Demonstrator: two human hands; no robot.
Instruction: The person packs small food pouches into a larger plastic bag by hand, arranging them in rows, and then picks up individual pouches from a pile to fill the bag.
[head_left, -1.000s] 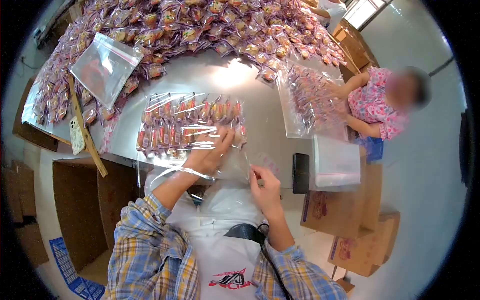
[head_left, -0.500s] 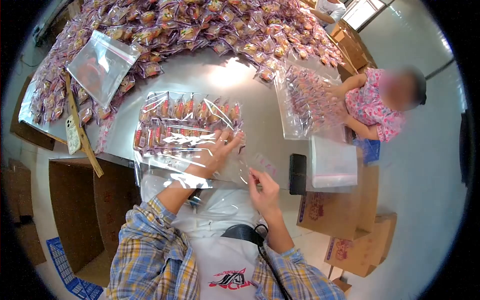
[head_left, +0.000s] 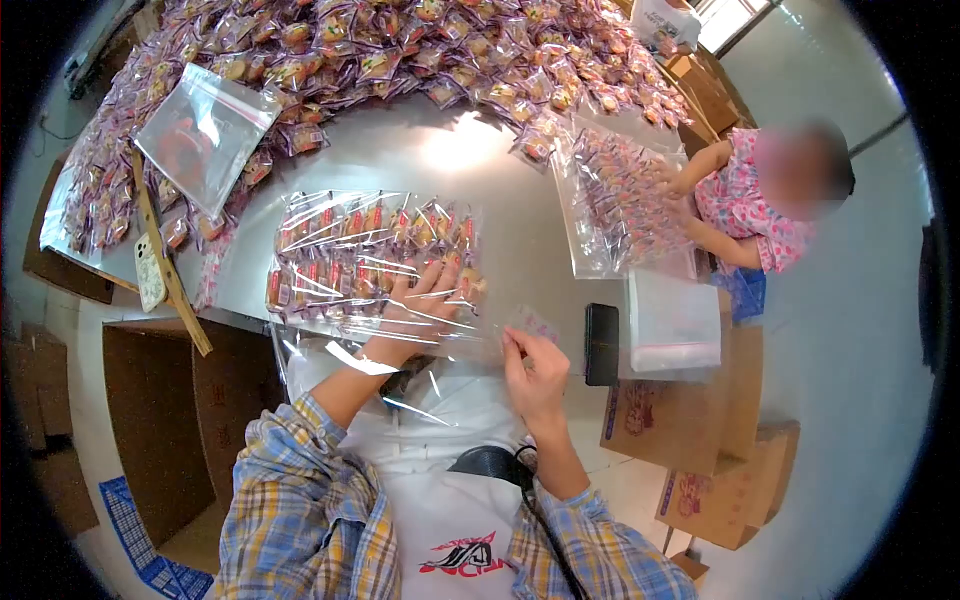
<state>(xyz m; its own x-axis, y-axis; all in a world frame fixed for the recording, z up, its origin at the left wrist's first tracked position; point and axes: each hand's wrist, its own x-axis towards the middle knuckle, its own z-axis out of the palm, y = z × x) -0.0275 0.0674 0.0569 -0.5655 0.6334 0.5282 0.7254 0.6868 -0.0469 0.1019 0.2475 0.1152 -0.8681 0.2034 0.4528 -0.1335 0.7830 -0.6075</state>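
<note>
A large clear plastic bag [head_left: 340, 260] lies flat on the steel table [head_left: 450, 150], filled with two rows of small wrapped snack packets. My left hand [head_left: 415, 305] reaches inside the bag's mouth, fingers spread over the packets in the near row. My right hand [head_left: 530, 365] pinches the bag's open edge at the near right corner, by the table's front edge. Loose film from the bag hangs over my left forearm.
A big heap of wrapped snacks [head_left: 400, 50] covers the far table. An empty zip bag [head_left: 205, 130] lies at the left beside a wooden stick [head_left: 165, 255] and a phone [head_left: 148, 272]. A second person [head_left: 745, 205] fills another bag [head_left: 620, 200]. A black phone [head_left: 602, 343], stacked bags [head_left: 672, 320] and cartons [head_left: 680, 425] sit to the right.
My left hand has shifted slightly forward and left over the packets inside the bag. My right hand stays pinched on the bag's edge, with the film pulled a little tighter.
</note>
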